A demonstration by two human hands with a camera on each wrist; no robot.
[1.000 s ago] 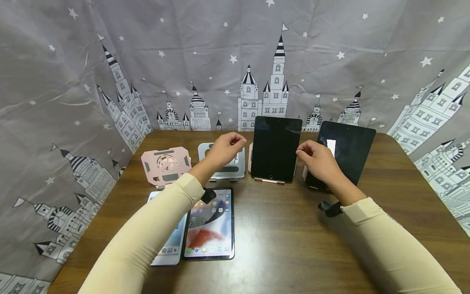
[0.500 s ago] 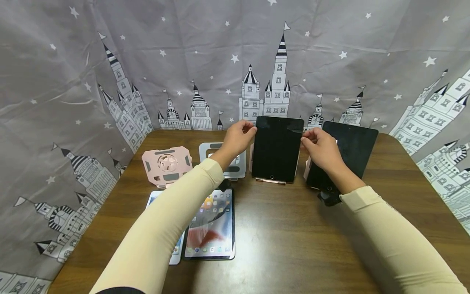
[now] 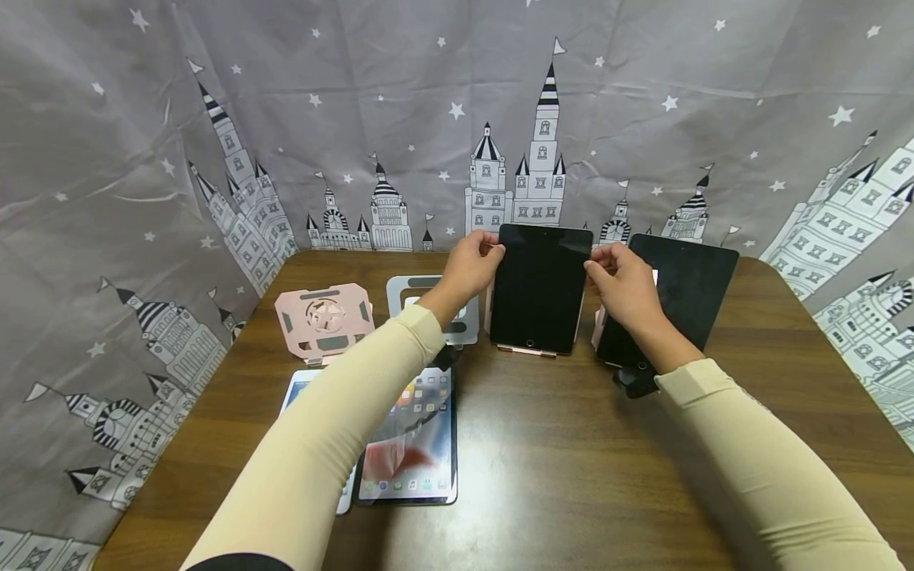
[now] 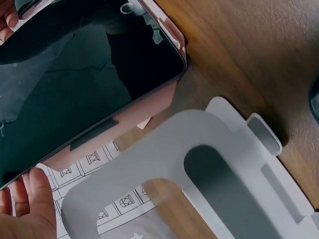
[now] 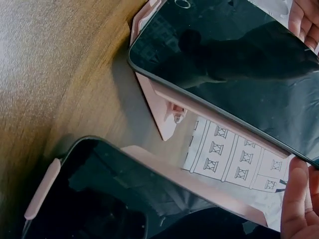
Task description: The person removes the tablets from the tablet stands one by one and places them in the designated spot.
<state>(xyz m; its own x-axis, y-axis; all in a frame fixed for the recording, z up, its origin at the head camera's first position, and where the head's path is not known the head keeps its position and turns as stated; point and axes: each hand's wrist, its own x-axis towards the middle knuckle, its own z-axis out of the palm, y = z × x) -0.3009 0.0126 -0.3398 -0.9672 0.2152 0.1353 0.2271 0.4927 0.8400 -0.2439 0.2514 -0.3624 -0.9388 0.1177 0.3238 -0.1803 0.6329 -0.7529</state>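
Note:
A black-screened tablet (image 3: 540,289) with a home button leans upright on a pink stand (image 3: 527,350), whose lip shows under its lower edge. My left hand (image 3: 473,266) pinches the tablet's left edge near the top corner. On the opposite edge, a little lower, my right hand (image 3: 628,292) holds it between thumb and fingers. In the left wrist view the fingertips of my left hand (image 4: 31,206) are right at the tablet's rim. The right wrist view has my right hand's thumb (image 5: 295,191) against the other rim.
A second black tablet (image 3: 689,293) leans on a stand, partly behind my right hand. To the left stand a grey stand (image 4: 139,164) and a pink stand (image 3: 324,317). A lit tablet (image 3: 410,460) and a white tablet (image 3: 346,498) lie flat under my left arm. A castle-print curtain (image 3: 428,103) hangs behind.
My left hand has moved right and up to the tablet's left edge. My right hand has risen slightly along the right edge. The tablet stays on its stand.

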